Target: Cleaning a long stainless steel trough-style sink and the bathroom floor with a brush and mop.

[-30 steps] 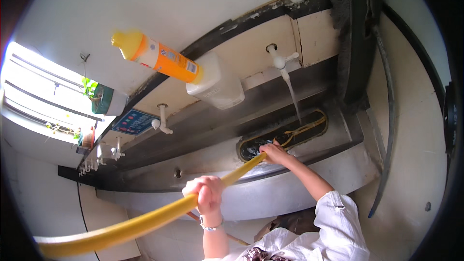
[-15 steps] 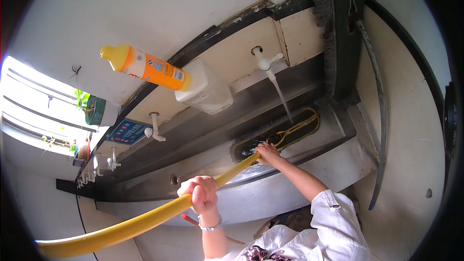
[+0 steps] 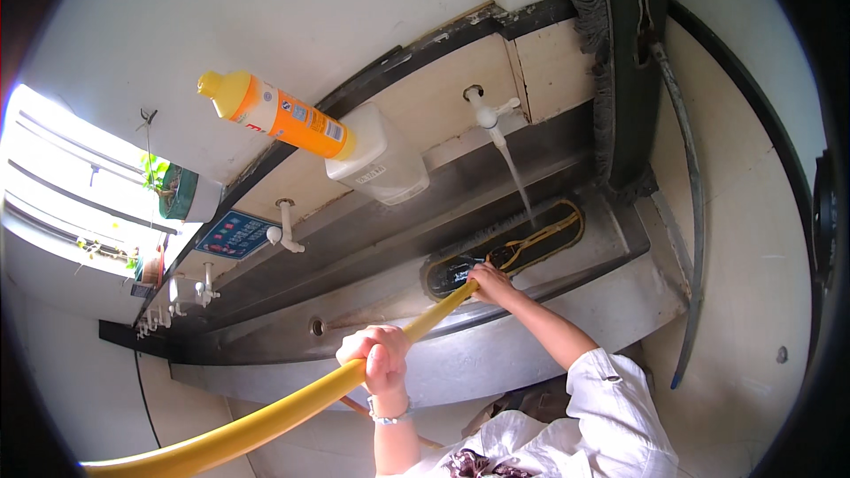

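Head view: A person in a white top [image 3: 611,407] works at a metal trough [image 3: 478,363], both hands set on one yellow pole [image 3: 266,416].
Left hand: The left hand [image 3: 376,358] is clenched around the pole, a grip that likely bears the weight of the long end running off to the lower left.
Right hand: The right hand [image 3: 487,283] grasps the pole's low end, its arm stretched over the trough's front wall; a hold so close to the far end probably gives finer control. Its fingertips are hard to make out.
Spacing: The hands stand well apart along the pole, presumably to steady its length.
Mop head: What appears to be a flat, dark, oblong mop head [image 3: 540,252] edged in yellow lies in the trough, just beyond the right hand.
Running tap: Above it, a white tap [image 3: 485,113] sends down a thin water stream [image 3: 516,179], apparently onto the mop head, which would explain its place there.
Bottle: A yellow-and-orange bottle [image 3: 288,119] seems to stand on a white container [image 3: 385,164] at the wall, perhaps to keep it off the wet metal.
Window side: A potted plant [image 3: 177,193] sits near the bright window [image 3: 71,177], presumably for daylight.
Right wall: A dark fringed object [image 3: 624,80] stands beside the trough, its purpose uncertain.
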The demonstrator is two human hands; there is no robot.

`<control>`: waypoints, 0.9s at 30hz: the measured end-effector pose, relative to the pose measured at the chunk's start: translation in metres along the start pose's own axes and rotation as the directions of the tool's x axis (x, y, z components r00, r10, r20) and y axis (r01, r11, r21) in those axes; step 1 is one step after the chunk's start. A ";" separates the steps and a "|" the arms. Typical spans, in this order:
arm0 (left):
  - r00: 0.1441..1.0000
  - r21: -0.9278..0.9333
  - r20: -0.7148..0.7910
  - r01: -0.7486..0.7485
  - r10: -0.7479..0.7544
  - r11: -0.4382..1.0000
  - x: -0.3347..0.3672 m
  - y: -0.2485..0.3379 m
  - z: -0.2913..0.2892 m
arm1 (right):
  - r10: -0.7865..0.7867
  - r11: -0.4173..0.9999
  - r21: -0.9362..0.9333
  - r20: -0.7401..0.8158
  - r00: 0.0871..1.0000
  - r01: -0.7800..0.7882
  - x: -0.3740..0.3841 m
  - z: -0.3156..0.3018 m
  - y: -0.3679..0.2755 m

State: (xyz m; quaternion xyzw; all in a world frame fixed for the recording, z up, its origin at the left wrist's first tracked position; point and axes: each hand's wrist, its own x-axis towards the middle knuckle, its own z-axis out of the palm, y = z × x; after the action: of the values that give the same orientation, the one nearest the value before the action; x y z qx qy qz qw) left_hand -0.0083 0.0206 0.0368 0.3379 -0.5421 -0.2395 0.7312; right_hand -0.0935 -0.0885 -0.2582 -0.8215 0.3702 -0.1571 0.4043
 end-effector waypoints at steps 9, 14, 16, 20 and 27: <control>1.000 0.007 0.001 -0.003 0.003 1.000 -0.004 0.000 0.003 | 0.003 1.000 -0.006 -0.016 1.000 -0.003 -0.003 -0.002 0.000; 1.000 0.019 -0.005 -0.010 0.010 1.000 -0.001 0.000 0.005 | 0.010 1.000 0.012 -0.010 1.000 -0.010 -0.003 -0.003 -0.001; 1.000 -0.014 -0.030 -0.006 0.006 1.000 0.001 -0.001 0.005 | 0.003 1.000 0.011 -0.018 1.000 -0.003 -0.001 0.000 0.002; 0.998 -0.008 -0.063 0.004 -0.004 1.000 0.003 -0.002 -0.001 | 0.030 1.000 -0.001 -0.007 1.000 -0.030 0.002 0.002 -0.002; 0.998 0.004 -0.062 0.002 -0.001 1.000 0.001 0.000 -0.003 | 0.028 1.000 0.009 0.013 1.000 -0.028 0.001 -0.002 -0.006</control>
State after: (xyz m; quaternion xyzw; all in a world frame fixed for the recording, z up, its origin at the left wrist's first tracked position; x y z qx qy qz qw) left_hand -0.0049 0.0205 0.0366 0.3471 -0.5194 -0.2284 0.7467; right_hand -0.0907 -0.0876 -0.2524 -0.8153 0.3784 -0.1480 0.4125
